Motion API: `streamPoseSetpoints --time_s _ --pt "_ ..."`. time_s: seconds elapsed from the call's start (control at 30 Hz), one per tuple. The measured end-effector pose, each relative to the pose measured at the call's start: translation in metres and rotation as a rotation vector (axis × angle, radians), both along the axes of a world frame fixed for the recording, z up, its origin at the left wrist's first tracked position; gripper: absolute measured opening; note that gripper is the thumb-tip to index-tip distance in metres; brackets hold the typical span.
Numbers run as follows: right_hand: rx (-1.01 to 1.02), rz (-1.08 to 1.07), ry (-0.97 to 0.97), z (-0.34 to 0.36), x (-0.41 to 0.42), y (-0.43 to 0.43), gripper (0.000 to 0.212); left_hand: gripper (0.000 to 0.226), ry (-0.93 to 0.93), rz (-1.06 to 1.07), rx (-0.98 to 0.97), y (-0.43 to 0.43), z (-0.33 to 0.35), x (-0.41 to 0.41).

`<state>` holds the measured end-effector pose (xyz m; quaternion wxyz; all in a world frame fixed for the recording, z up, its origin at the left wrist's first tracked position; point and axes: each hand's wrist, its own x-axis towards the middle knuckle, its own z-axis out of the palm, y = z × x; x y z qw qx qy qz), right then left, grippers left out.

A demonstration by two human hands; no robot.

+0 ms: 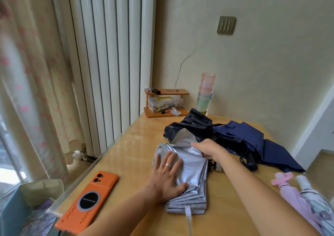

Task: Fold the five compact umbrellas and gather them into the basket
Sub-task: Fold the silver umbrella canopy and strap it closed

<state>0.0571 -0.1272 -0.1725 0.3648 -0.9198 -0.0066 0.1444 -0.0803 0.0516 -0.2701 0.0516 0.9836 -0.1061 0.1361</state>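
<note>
Silver umbrella [191, 165] lies flat mid-surface [130, 154], pleats stacked in layers at its near end, strap [188, 216] trailing off that end toward us.

Left grip [166, 174]: released, palm flat, fingers spread and pressing down on the silver umbrella's left half. Ring [168, 165] on one finger.

Right grip [207, 148]: clenched on the silver umbrella's fabric at its far right corner, fingers curled under the edge, thumb on top. A loose silver flap stands up just beyond that grip.

Dark fabric [191, 125] is bunched right behind the silver umbrella and touching the flap. We can't tell whether it's this umbrella's other face or a separate one.

Navy umbrella [249, 136]: right of the silver umbrella and a bit further back, canopy loose and spread, black handle [251, 161] pointing toward us.

Pink umbrella [292, 194] and white umbrella [312, 196]: near right of the silver umbrella, side by side, both rolled, running off the frame edge.

Orange phone [90, 199]: near left of the silver umbrella, back side up, well apart from it.

Wooden rack [166, 113] holding a clear box sits far behind the silver umbrella against the wall, with a stack of cups [206, 95] just right of it.

Radiator [108, 55] and curtain [27, 91] are off to the left beyond the surface edge. Wall switch [226, 24] is high above.
</note>
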Motion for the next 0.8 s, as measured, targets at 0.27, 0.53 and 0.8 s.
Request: streamPoseSetpoints --time_s 0.27,0.53,0.8 --pt "0.289 0.17 -0.105 0.009 0.001 -0.007 0.016 0.091 -0.013 -0.021 -0.027 0.0 0.0 0.001" --pt "0.571 0.055 0.006 0.037 -0.003 -0.012 0.034 0.089 -0.006 -0.035 -0.018 0.0 0.002 0.0" --pt "0.518 -0.217 -0.183 0.025 -0.002 -0.011 0.034 0.089 -0.02 -0.035 -0.029 0.001 0.002 -0.002"
